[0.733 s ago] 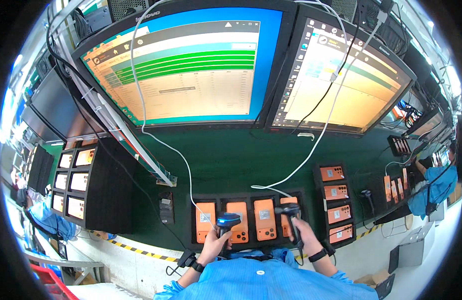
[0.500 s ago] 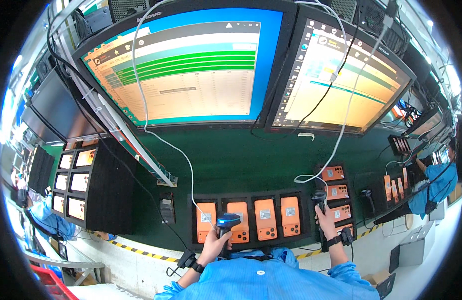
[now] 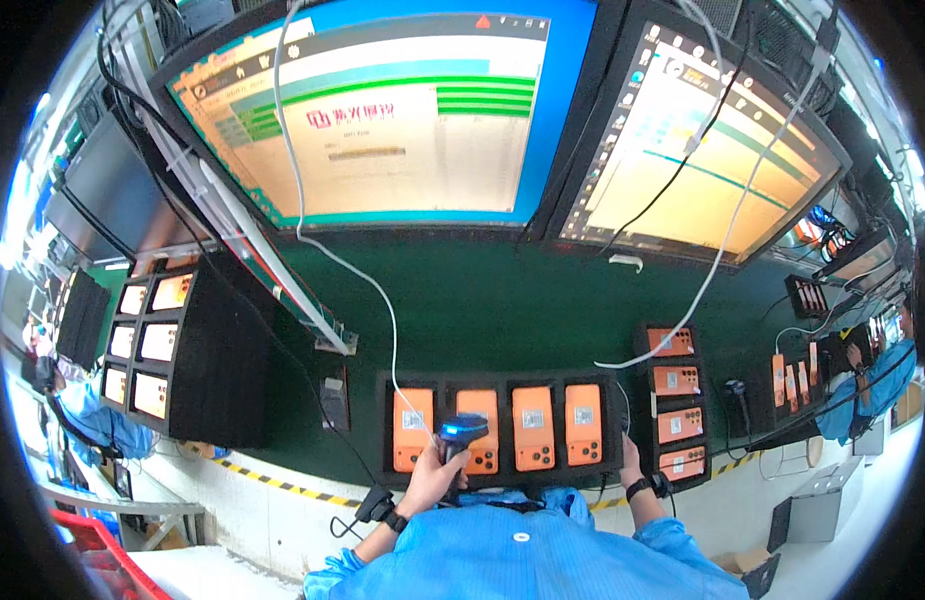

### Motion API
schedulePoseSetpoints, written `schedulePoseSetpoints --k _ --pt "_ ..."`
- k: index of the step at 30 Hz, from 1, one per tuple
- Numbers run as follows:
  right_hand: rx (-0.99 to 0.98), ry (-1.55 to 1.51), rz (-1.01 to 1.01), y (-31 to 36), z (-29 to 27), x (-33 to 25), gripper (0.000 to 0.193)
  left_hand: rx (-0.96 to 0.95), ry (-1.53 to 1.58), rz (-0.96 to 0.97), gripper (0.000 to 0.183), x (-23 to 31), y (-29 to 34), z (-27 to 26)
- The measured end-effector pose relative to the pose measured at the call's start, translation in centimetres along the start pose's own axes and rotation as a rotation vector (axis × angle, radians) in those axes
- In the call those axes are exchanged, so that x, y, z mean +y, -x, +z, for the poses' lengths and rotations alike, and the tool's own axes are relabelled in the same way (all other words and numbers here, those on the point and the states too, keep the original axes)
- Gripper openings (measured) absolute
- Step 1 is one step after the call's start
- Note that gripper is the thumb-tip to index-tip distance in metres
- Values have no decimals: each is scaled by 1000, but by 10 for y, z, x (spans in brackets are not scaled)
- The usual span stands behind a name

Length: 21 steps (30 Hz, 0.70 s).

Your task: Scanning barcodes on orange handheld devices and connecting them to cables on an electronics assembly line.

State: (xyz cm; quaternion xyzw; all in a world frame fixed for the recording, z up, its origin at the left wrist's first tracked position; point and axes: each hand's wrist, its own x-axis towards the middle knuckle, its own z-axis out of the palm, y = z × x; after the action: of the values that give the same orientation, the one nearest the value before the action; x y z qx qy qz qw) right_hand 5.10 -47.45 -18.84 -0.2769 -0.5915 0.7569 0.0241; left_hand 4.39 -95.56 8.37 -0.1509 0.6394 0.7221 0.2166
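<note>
The left hand [image 3: 438,485] grasps a barcode scanner [image 3: 465,430] over the black smartphone tray [image 3: 505,415]; by its right end is the right hand [image 3: 631,464], whose grip I cannot tell.

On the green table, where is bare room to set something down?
The widest bare patch of green table lies between the left lit monitor and the front tray of phones, white cables at its sides. The narrow gap between this tray and the right tray, by the right hand, is crowded.
</note>
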Motion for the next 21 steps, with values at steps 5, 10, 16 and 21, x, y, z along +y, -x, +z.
schedulePoseSetpoints --k 5,10,16,21 --pt "68 324 95 8 -12 -17 52 -12 47 43 32 0 7 -1" --pt "9 1276 -108 53 28 -119 41 35 106 24 29 5 12 -16" --pt "-111 179 65 80 106 -196 26 767 -624 303 31 -6 -2 -113" --pt "-191 566 -348 79 159 -200 19 839 -749 248 33 -75 -46 -162"
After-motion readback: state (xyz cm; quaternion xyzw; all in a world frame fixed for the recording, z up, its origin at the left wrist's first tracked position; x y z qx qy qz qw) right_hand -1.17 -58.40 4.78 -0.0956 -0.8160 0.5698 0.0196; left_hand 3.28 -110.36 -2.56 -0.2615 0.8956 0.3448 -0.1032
